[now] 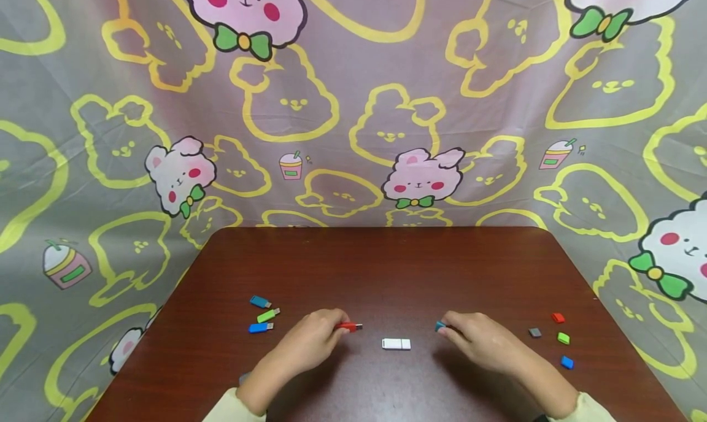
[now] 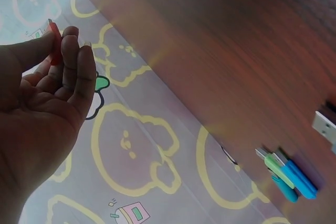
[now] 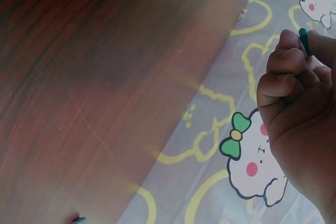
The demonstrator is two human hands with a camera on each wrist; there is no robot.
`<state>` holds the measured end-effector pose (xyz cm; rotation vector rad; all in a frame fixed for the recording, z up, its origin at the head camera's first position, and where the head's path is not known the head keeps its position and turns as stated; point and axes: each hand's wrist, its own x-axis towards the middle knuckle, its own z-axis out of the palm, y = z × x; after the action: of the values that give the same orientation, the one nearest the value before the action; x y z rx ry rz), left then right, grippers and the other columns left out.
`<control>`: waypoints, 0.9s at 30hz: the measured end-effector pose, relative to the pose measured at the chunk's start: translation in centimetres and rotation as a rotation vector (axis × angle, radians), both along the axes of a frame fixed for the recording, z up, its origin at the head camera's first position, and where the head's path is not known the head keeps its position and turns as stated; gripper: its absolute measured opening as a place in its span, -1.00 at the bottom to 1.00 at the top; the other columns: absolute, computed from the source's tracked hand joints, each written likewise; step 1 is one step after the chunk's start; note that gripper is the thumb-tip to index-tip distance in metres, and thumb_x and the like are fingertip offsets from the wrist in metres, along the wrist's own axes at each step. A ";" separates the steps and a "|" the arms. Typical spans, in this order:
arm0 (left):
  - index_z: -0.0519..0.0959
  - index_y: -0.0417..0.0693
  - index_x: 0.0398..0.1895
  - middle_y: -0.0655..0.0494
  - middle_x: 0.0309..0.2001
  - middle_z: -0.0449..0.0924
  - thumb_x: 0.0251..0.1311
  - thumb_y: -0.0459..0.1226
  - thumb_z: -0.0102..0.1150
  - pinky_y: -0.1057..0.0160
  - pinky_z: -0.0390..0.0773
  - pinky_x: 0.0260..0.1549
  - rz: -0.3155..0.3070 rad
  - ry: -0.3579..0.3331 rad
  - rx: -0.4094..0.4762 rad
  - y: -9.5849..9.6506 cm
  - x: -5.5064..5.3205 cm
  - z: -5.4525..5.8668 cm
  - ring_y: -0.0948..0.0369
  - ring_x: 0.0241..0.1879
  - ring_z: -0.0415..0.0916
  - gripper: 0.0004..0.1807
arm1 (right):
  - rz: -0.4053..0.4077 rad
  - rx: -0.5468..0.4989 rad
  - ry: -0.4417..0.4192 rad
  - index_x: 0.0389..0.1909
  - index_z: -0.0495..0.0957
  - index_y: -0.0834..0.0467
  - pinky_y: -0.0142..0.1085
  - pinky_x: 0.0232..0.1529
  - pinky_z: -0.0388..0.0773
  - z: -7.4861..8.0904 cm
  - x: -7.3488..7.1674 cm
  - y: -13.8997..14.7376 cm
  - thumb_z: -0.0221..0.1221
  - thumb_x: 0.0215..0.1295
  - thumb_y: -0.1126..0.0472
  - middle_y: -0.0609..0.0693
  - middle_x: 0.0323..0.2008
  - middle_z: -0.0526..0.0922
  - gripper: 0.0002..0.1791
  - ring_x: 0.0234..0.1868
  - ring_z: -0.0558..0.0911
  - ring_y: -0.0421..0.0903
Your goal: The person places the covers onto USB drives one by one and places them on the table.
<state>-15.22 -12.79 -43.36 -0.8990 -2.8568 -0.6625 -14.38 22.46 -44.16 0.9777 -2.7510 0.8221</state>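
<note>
My left hand (image 1: 315,336) pinches a red USB stick (image 1: 347,327) between thumb and fingers, its metal plug bare and pointing right. In the left wrist view the red USB stick (image 2: 55,45) stands between the thumb and fingertips. Across from it, my right hand (image 1: 480,339) pinches a small teal USB cap (image 1: 440,326); the right wrist view shows that teal cap (image 3: 305,42) at the thumb tip. Between the two hands a white USB stick (image 1: 396,344) with its cap on lies on the table. The hands are apart from each other.
On the left of the brown table (image 1: 381,268) lie uncapped USB sticks: teal (image 1: 259,301), green (image 1: 268,315) and blue (image 1: 261,328). Loose caps lie at right: red (image 1: 558,317), grey (image 1: 534,332), green (image 1: 563,338) and blue (image 1: 567,362). A patterned curtain (image 1: 342,103) surrounds the table.
</note>
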 end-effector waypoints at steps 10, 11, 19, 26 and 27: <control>0.62 0.00 -0.22 0.26 -0.33 0.64 0.30 -0.29 0.30 0.23 0.57 -0.27 -0.021 -0.005 0.002 1.1 -0.2 -0.1 0.30 -0.32 0.53 -0.95 | 0.006 0.003 -0.021 -0.34 0.50 -0.11 -0.45 -0.45 0.39 0.1 0.1 -0.8 0.17 0.49 0.10 -0.41 -0.51 0.40 -0.85 -0.50 0.37 -0.43; 0.62 0.00 -0.22 0.26 -0.32 0.65 0.31 -0.29 0.30 0.23 0.57 -0.27 -0.023 -0.009 0.002 1.2 -0.2 -0.1 0.31 -0.32 0.53 -0.95 | 0.007 0.003 -0.024 -0.34 0.50 -0.11 -0.45 -0.45 0.39 0.1 0.1 -0.9 0.16 0.49 0.09 -0.41 -0.51 0.40 -0.86 -0.50 0.37 -0.43; 0.63 -0.01 -0.20 0.27 -0.33 0.63 0.31 -0.26 0.31 0.26 0.56 -0.27 -0.036 -0.027 0.007 2.1 -0.2 0.2 0.34 -0.34 0.48 -0.93 | 0.012 0.018 -0.041 -0.31 0.53 -0.11 -0.44 -0.44 0.39 0.4 0.3 -1.6 0.14 0.50 0.06 -0.40 -0.50 0.42 -0.87 -0.50 0.37 -0.43; 0.63 0.00 -0.19 0.27 -0.31 0.64 0.34 -0.25 0.28 0.25 0.58 -0.22 -0.058 -0.017 0.010 2.8 -0.3 0.4 0.33 -0.30 0.52 -0.94 | 0.014 0.024 -0.037 -0.30 0.53 -0.11 -0.44 -0.45 0.39 0.6 0.4 -2.0 0.14 0.50 0.06 -0.41 -0.51 0.41 -0.88 -0.50 0.37 -0.43; 0.63 0.00 -0.19 0.27 -0.31 0.64 0.34 -0.25 0.28 0.25 0.58 -0.21 -0.060 -0.016 0.008 2.9 -0.3 0.4 0.33 -0.29 0.52 -0.94 | 0.015 0.023 -0.038 -0.31 0.52 -0.11 -0.44 -0.46 0.39 0.6 0.4 -2.1 0.14 0.50 0.06 -0.41 -0.52 0.40 -0.87 -0.51 0.37 -0.43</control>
<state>-15.54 -9.92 -42.93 -0.9867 -2.8492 -0.6904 -13.99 20.38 -43.58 0.9986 -2.7950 0.8213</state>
